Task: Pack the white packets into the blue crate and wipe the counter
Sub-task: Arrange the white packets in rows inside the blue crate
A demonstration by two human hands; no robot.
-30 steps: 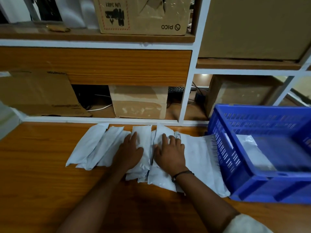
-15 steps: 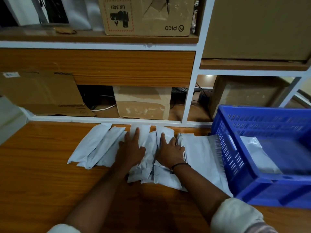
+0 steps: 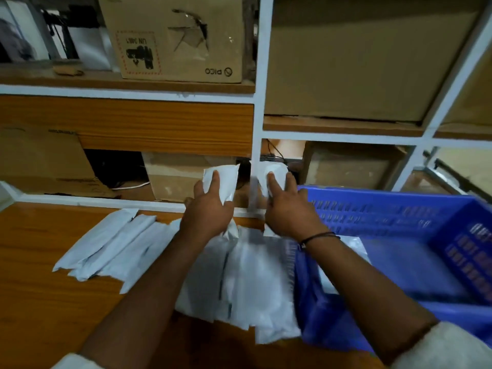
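Both hands are up off the desk [image 3: 40,288], each w/ a bunch of white packets. Left hand [image 3: 207,209] is closed round a packet [image 3: 225,179], fingers wrapped over its front, thumb side underneath; the packet's top sticks up above the fingertips. Right hand [image 3: 288,209] grips a second packet [image 3: 274,173] the same way, its upper end showing above the knuckles, blurred. More packets hang below both hands as a loose white sheaf [image 3: 253,283] reaching down to the desk's near edge; can't tell how many, or which hand carries which.

Blue crate [image 3: 386,209] sits at the desk's right side, its left wall just beside the hanging sheaf and partly behind the right forearm. Inside it, a pale plastic-wrapped item [image 3: 354,243] lies on the floor near the left wall.

Three or four more packets [image 3: 106,246] lie flat on the desk left of the arms, fanned diagonally, overlapping each other, toward the back edge.

Black cord bracelet [image 3: 316,237] on the right wrist. Pale sleeve cuffs at bottom of view.

Behind the desk: white-framed shelving [image 3: 257,115] w/ cardboard boxes, one [image 3: 173,38] marked PICO upside down.
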